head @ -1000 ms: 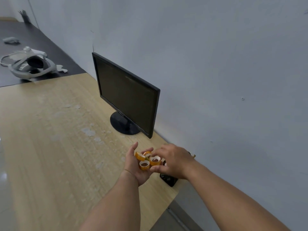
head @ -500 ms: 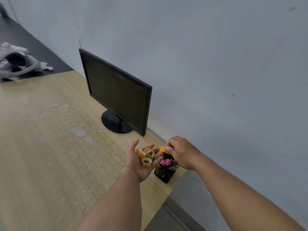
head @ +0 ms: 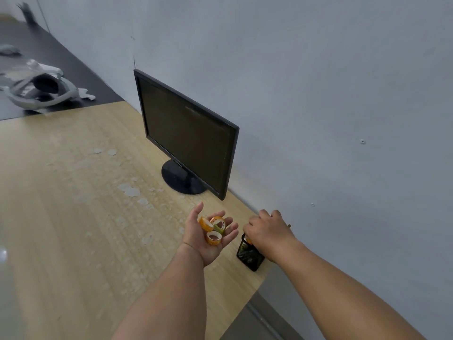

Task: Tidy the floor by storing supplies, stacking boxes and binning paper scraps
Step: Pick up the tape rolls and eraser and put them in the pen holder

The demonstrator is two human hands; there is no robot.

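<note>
Left hand (head: 207,251), cupped palm-up with fingers relaxed, carries several tape rolls (head: 213,229) just left of the mesh pen cup (head: 248,257) at the desk (head: 73,217) corner; right hand (head: 267,233), nearer, curls over the cup mouth, pinching one orange roll (head: 248,240).

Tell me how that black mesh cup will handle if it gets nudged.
Probably light: the mesh cup has open wire walls. It looks taller than wide, so a nudge may tip rather than slide it. It stands near the desk corner, so it could go over the edge.
</note>
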